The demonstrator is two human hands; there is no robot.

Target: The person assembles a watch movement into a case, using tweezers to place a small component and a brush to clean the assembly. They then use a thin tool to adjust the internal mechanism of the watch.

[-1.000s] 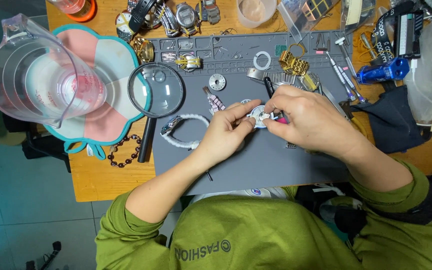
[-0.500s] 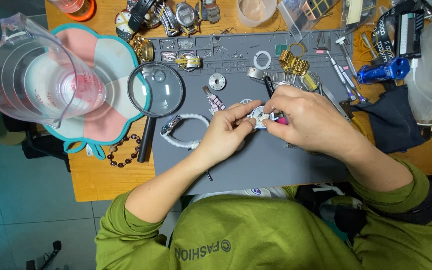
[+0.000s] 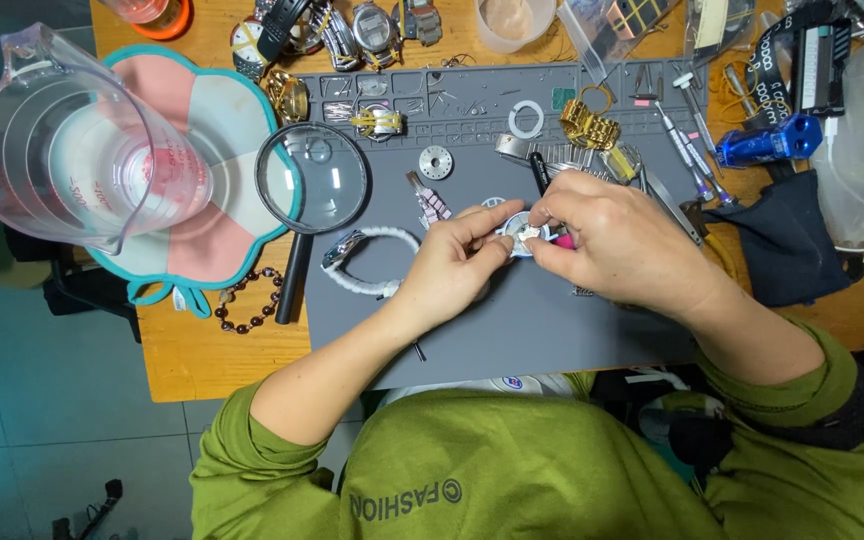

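Both my hands meet over the grey work mat (image 3: 512, 330) around a small round silver watch case (image 3: 518, 236). My left hand (image 3: 452, 265) pinches its left edge between thumb and forefinger. My right hand (image 3: 612, 240) presses on the case from the right with thumb and forefinger, and a pink-handled tool (image 3: 563, 241) shows under its fingers. A white-strapped watch (image 3: 367, 262) lies just left of my left hand.
A magnifying glass (image 3: 314, 185) rests on the mat's left edge. A clear measuring jug (image 3: 62, 150) stands on a pink and teal pad. Watches, a gold bracelet (image 3: 588, 127), screwdrivers (image 3: 677, 135), a blue blower (image 3: 770, 142) and a bead bracelet (image 3: 247, 305) lie around the wooden table.
My fingers have shifted very slightly on the watch case; otherwise hands and objects stay in place.
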